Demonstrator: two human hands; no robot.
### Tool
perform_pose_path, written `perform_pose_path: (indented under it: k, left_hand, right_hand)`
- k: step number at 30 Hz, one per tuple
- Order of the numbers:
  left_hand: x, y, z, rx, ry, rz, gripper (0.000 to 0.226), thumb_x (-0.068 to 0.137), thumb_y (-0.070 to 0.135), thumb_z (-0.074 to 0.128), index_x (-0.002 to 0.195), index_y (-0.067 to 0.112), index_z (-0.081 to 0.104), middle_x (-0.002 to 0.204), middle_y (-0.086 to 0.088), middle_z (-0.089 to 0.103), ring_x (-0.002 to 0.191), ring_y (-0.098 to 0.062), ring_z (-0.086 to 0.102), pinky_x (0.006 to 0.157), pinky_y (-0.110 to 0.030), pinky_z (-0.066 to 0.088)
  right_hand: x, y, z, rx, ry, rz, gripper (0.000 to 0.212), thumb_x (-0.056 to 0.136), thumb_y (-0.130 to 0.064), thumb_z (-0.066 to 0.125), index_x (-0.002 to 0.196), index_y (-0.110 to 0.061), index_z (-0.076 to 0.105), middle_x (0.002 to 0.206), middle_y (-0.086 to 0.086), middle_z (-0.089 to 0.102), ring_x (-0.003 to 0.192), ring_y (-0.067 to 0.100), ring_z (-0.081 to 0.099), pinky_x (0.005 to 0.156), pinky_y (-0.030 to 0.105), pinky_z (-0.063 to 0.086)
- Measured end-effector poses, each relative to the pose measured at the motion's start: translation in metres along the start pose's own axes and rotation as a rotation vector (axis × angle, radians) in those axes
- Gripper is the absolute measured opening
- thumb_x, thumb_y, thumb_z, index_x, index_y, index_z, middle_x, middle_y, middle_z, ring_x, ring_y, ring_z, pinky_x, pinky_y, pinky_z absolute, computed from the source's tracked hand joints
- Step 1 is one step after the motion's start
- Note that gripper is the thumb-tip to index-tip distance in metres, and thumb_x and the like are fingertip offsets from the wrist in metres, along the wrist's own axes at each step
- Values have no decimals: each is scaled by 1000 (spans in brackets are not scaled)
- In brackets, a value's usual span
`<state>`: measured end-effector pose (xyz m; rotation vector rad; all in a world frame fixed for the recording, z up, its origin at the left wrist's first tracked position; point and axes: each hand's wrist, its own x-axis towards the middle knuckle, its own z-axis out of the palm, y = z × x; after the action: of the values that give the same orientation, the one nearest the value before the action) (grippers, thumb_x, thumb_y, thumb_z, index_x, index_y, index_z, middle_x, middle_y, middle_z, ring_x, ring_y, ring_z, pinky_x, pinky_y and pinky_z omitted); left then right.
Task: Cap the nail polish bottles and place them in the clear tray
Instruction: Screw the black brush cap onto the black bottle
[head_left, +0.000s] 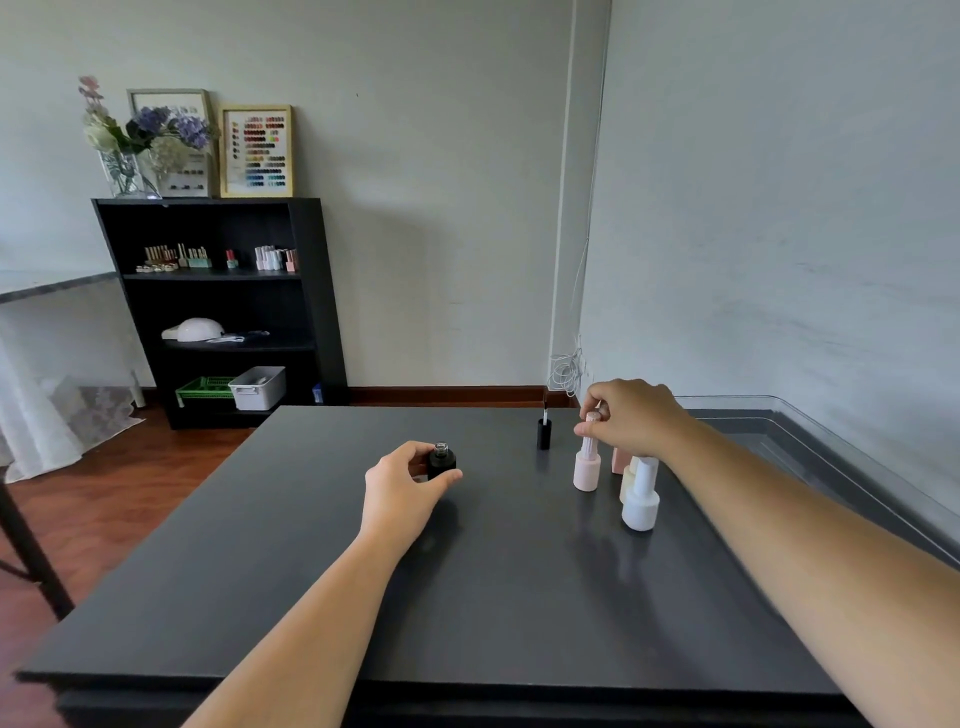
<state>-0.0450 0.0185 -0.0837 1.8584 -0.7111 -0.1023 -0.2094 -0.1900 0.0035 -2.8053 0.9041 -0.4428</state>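
My left hand (402, 488) grips an uncapped black nail polish bottle (441, 461) standing on the dark table; its glass neck is bare. The black cap (544, 432) stands upside down farther back, brush pointing up. My right hand (631, 415) pinches the top of the cap of a pale pink bottle (587, 470) that stands upright. Beside it stand a capped white bottle (641, 501), a cream bottle (627, 480) behind that, and a peach-pink bottle (618, 460), partly hidden by my right wrist. The clear tray (810, 431) lies along the table's right side by the wall.
The dark table (467, 582) reaches to the wall on the right. A black shelf unit (306, 291) with polish bottles, a lamp and bins stands beyond the table at the left. A coiled white cable (566, 371) hangs in the corner.
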Motion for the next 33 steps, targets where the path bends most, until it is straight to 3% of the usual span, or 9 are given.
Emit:
perform_pose_path:
  k: [7,13,18,20,22,24,26,29,33]
  left_hand:
    - [0,-7,-1,-23,12,-26,32,70,28,82,98,27,66,91,11,69,84,-7,65,74,-16,45]
    - [-2,-10,-3,-43,-8,-36,32,70,31,82,97,31,65,92,13,68,85,-4,63,68,-12,44]
    - [0,-14,-4,-96,14,-54,27,67,31,84,84,38,64,86,13,69,82,-2,64,54,-5,42]
    - [0,-15,-3,-93,12,-47,27,66,31,84,83,37,64,85,14,70,80,-1,65,59,-6,43]
    - [1,-16,-2,-105,19,-51,27,66,30,85,82,36,65,83,15,70,80,1,65,64,-9,43]
    - [2,-17,-3,-125,35,-63,26,65,31,85,80,37,65,81,16,70,79,3,64,59,-5,42]
    - [3,-18,-4,-140,47,-74,25,65,32,85,78,39,64,80,17,70,78,5,63,52,-2,42]
    - [4,-19,-3,-145,42,-73,26,65,32,85,80,38,65,81,17,70,77,7,63,56,-5,43]
    - [4,-19,-3,-150,39,-73,26,65,32,85,82,36,65,82,18,70,78,7,63,63,-7,44]
  right_hand:
    - [9,-29,-1,-91,193,-94,30,81,-47,65,100,-24,65,97,-3,61,100,18,52,85,35,32]
    - [42,-37,-5,-73,-105,44,45,74,-40,76,111,-17,66,110,4,66,101,23,60,85,33,46]
    - [71,-44,-3,-87,-359,79,51,70,-31,82,116,-15,64,112,7,65,94,23,61,76,28,44]
    - [80,-46,-1,-144,-424,79,50,70,-31,81,114,-15,64,110,9,68,87,21,64,76,28,46]
    - [87,-48,1,-208,-472,83,46,73,-29,80,113,-14,63,107,7,67,81,19,64,76,28,46]
    - [92,-50,4,-256,-500,93,44,74,-28,79,113,-14,63,97,5,66,82,18,63,78,28,46]
    - [96,-52,7,-289,-525,94,44,74,-27,79,113,-14,64,102,7,70,84,17,64,80,29,47]
    - [99,-55,11,-308,-564,83,40,75,-23,78,112,-13,65,109,9,71,82,16,64,66,22,45]
    - [101,-58,17,-301,-569,55,35,76,-18,77,109,-8,67,94,6,68,71,13,63,58,19,43]
